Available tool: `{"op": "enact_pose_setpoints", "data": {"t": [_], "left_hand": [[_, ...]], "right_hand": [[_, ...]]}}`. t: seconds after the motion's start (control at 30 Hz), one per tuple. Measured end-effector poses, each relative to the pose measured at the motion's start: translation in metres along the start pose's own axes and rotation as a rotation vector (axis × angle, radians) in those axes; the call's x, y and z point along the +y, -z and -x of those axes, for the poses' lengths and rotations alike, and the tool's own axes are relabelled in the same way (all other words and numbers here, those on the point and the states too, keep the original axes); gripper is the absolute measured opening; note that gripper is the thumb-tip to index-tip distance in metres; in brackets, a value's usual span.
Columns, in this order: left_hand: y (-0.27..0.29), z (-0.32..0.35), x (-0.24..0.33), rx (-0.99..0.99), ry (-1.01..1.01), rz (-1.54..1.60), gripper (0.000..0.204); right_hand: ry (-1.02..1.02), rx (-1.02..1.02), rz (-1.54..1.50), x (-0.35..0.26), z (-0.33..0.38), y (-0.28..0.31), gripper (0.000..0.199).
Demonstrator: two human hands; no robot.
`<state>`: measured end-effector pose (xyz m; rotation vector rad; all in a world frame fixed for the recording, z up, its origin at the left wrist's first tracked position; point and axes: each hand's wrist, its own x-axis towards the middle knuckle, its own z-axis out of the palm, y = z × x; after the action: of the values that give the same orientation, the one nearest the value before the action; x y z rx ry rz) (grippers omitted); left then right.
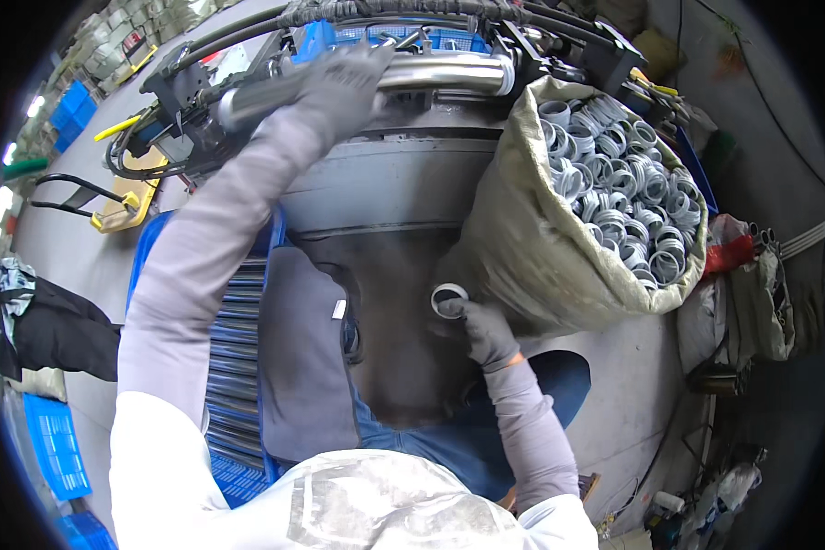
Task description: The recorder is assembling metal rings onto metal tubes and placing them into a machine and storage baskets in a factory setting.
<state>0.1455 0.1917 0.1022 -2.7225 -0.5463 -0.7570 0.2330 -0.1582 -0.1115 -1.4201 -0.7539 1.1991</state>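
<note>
My left hand [344, 87], in a grey glove, reaches up to the machine and lies over a shiny metal tube [449, 73]. Motion blurs its fingers, so whether they close round the tube does not show. A pale ring [508, 75] sits at the tube's right end. Low in front of me, my right hand [489, 335], also gloved, pinches a whitish plastic ring [438, 295] by its edge. Just beyond that hand, a large woven sack [522, 229] stands open, filled with many similar grey rings [623, 183].
Left of my legs, a blue crate [273, 367] holds dark tubes [234, 367], partly beneath my left arm. A grey cloth [302, 357] lies over my thigh. Black hoses [367, 11] arch across the machine. A yellow trolley [128, 206] stands at the left; bundled sacks [752, 321] are at the right.
</note>
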Motion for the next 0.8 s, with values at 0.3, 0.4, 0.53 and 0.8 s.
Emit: {"op": "enact_pose_setpoints", "data": {"t": [0.3, 0.4, 0.53, 0.8], "left_hand": [[-0.088, -0.127, -0.025, -0.231, 0.182, -0.135, 0.053], [-0.114, -0.129, -0.032, -0.321, 0.200, -0.125, 0.054], [-0.125, -0.098, -0.053, -0.319, 0.200, -0.103, 0.057], [-0.062, 0.150, -0.041, 0.109, -0.026, 0.171, 0.036]], "right_hand": [[0.049, -0.039, -0.484, -0.027, -0.006, 0.002, 0.066], [0.103, 0.049, -0.398, -0.025, -0.009, 0.007, 0.057], [-0.009, 0.079, -0.415, -0.017, -0.022, -0.001, 0.056], [-0.051, -0.151, -1.048, -0.024, -0.009, 0.026, 0.061]]}}
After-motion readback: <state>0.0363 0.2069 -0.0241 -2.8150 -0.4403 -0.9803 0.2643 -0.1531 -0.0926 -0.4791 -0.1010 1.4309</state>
